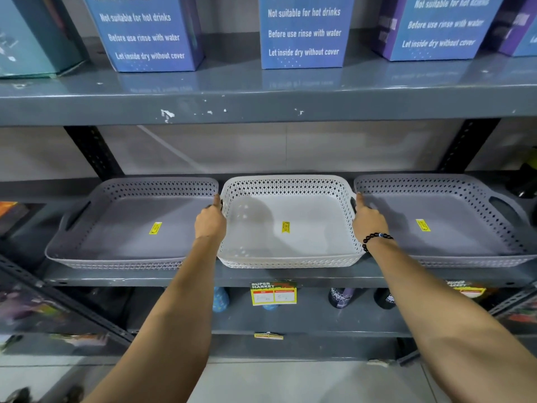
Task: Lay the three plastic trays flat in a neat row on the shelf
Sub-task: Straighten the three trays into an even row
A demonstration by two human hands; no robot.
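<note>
Landmark: white perforated plastic tray (287,228), rectangular with lattice walls, is lying flat on the grey metal shelf (290,276), middle of three.
Left neighbour: grey perforated plastic tray (130,228) is sitting flat just left of the white tray, rims close to touching; handle slot is showing on its far-left wall.
Right neighbour: second grey perforated plastic tray (447,225) is sitting flat just right of the white tray, its handle slot on the side away from the white tray.
Row: all three trays are lying bottoms down, front edges near the shelf lip, roughly in line.
Stickers: one yellow price sticker (285,227) is showing on the white tray's floor; the same kind is showing in each grey tray.
Left hand (210,219): is gripping the white tray's left wall at the handle, fingers curled closed over the rim, thumb pointing up.
Right hand (368,218): is gripping the white tray's right wall at the handle, fingers wrapped closed, forefinger lying along the rim.
Wrist: black beaded bracelet (376,239) is sitting on the right wrist.
Above the white tray: blue cardboard boxes (302,33) with white print are standing on the upper shelf.
Below the white tray: yellow and red shelf label (273,292) is hanging from the shelf's front edge.
</note>
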